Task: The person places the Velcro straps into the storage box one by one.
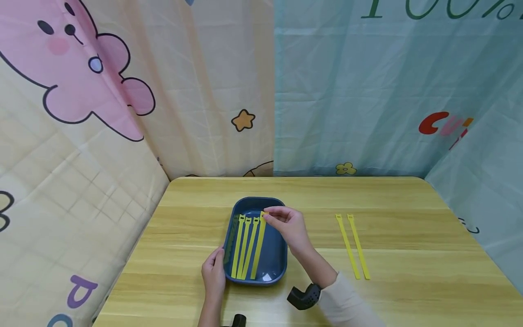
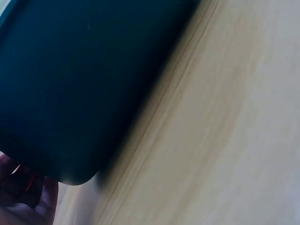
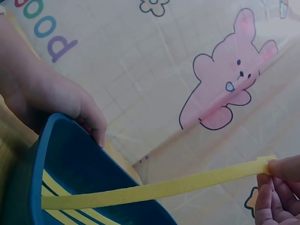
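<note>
Text I can read from here: thin green "100%" (image 1: 448, 8) across the top of the pale blue-green fabric curtain (image 1: 347, 91), cut off by the frame edge; rounded red, pink and orange letters (image 1: 446, 127) lower down, starting like "cu", rest lost at the fold. On my right wrist view, colored bubble letters (image 3: 45, 27) look like "ood" after a clipped red one. Cream fabric curtain (image 1: 200, 77) covers the left, printed with a pink cartoon animal (image 1: 77, 54) and an orange outlined star (image 1: 243, 120). Surface is a pale wood-grain counter (image 1: 171, 245), far corners rounded. Dark blue rounded-rectangular plastic tray (image 1: 271, 259) sits on it; left-hand grip (image 1: 213, 272) holds its near left corner, thumb at the rim. Right-hand grip (image 1: 292, 227) pinches the slotted head of a flat yellow strap (image 1: 258, 247), head raised, tail down in the tray. Three matching yellow straps (image 1: 244, 247) lie side by side in there, left of it. Two loose yellow straps (image 1: 348, 246) lie on the counter, well right of the tray.
</note>
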The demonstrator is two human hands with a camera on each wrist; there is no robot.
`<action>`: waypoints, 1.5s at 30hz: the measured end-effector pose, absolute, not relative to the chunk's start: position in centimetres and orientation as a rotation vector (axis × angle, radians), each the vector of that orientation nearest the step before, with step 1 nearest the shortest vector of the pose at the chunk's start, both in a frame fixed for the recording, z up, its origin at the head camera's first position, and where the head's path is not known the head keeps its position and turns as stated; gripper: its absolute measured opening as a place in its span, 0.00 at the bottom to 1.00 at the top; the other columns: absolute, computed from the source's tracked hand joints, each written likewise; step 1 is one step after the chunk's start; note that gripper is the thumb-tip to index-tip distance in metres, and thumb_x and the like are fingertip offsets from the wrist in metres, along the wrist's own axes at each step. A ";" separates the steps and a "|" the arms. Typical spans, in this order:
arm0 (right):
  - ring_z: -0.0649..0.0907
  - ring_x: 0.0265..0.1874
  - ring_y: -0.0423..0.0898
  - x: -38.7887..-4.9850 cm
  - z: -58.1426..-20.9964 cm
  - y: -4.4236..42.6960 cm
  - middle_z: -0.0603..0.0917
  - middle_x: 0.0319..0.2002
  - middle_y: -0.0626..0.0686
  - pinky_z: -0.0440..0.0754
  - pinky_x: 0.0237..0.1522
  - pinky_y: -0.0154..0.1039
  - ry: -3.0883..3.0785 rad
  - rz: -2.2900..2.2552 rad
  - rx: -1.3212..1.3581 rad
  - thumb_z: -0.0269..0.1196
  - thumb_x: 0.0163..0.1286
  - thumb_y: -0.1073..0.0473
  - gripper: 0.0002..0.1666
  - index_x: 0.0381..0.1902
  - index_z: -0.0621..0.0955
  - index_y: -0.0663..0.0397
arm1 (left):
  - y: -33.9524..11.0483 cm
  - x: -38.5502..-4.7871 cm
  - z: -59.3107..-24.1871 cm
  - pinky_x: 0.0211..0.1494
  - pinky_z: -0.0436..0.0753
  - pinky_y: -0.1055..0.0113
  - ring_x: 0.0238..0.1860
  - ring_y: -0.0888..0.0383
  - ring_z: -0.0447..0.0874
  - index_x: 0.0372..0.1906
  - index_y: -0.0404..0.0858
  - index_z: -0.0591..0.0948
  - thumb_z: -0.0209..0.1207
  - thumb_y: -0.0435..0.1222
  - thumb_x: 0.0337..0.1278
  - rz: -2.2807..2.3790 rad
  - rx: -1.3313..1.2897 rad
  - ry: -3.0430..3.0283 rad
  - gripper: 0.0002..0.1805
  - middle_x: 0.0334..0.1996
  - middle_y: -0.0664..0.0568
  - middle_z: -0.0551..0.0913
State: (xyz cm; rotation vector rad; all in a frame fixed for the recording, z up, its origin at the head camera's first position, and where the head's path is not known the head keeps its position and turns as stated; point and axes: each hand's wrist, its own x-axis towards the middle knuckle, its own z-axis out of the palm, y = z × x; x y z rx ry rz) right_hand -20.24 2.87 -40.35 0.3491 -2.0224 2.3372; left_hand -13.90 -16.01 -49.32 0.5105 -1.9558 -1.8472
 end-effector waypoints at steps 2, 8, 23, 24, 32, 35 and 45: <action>0.81 0.33 0.46 -19.7 -39.3 2.6 0.83 0.36 0.57 0.79 0.40 0.34 -2.062 2.350 0.271 0.66 0.57 0.67 0.12 0.40 0.82 0.67 | -16.0 -13.9 -49.3 0.49 0.68 0.81 0.55 0.47 0.71 0.48 0.23 0.78 0.49 0.32 0.64 -1.843 0.513 -1.957 0.16 0.50 0.36 0.77; 0.82 0.34 0.47 -20.2 -40.2 2.5 0.83 0.38 0.58 0.79 0.40 0.34 -2.100 2.317 0.226 0.65 0.58 0.66 0.13 0.41 0.82 0.68 | -16.1 -14.1 -49.3 0.46 0.67 0.83 0.55 0.47 0.72 0.48 0.23 0.78 0.49 0.31 0.64 -1.834 0.520 -1.955 0.16 0.49 0.35 0.77; 0.82 0.33 0.47 -23.4 -42.3 2.2 0.84 0.33 0.55 0.80 0.39 0.37 -2.346 2.041 0.253 0.66 0.57 0.66 0.10 0.37 0.83 0.64 | -16.1 -14.2 -49.6 0.48 0.68 0.81 0.54 0.47 0.72 0.47 0.22 0.78 0.49 0.30 0.63 -1.834 0.495 -1.935 0.15 0.49 0.35 0.78; 0.82 0.33 0.47 -23.6 -42.4 2.1 0.84 0.33 0.55 0.80 0.39 0.38 -2.357 2.037 0.253 0.66 0.57 0.67 0.09 0.37 0.83 0.64 | -16.0 -14.2 -49.6 0.48 0.69 0.81 0.53 0.47 0.72 0.47 0.22 0.78 0.49 0.30 0.63 -1.831 0.495 -1.935 0.15 0.48 0.35 0.78; 0.82 0.31 0.47 -24.7 -43.1 2.0 0.84 0.32 0.55 0.81 0.37 0.38 -2.480 1.926 0.267 0.65 0.57 0.69 0.08 0.36 0.83 0.65 | -16.1 -14.1 -49.6 0.48 0.68 0.81 0.55 0.47 0.71 0.49 0.23 0.77 0.49 0.31 0.64 -1.859 0.491 -1.930 0.16 0.50 0.36 0.77; 0.82 0.31 0.47 -25.2 -43.3 1.9 0.84 0.31 0.54 0.81 0.37 0.38 -2.508 1.888 0.257 0.65 0.56 0.69 0.07 0.35 0.83 0.64 | -16.1 -14.0 -49.5 0.48 0.68 0.81 0.55 0.47 0.71 0.49 0.23 0.77 0.49 0.31 0.64 -1.868 0.489 -1.929 0.16 0.50 0.35 0.77; 0.82 0.29 0.47 -26.1 -44.0 1.6 0.84 0.30 0.54 0.81 0.36 0.39 -2.594 1.762 0.246 0.66 0.56 0.70 0.05 0.32 0.83 0.64 | -16.1 -14.0 -49.5 0.48 0.68 0.81 0.56 0.47 0.70 0.49 0.24 0.77 0.49 0.32 0.65 -1.875 0.495 -1.936 0.16 0.51 0.36 0.77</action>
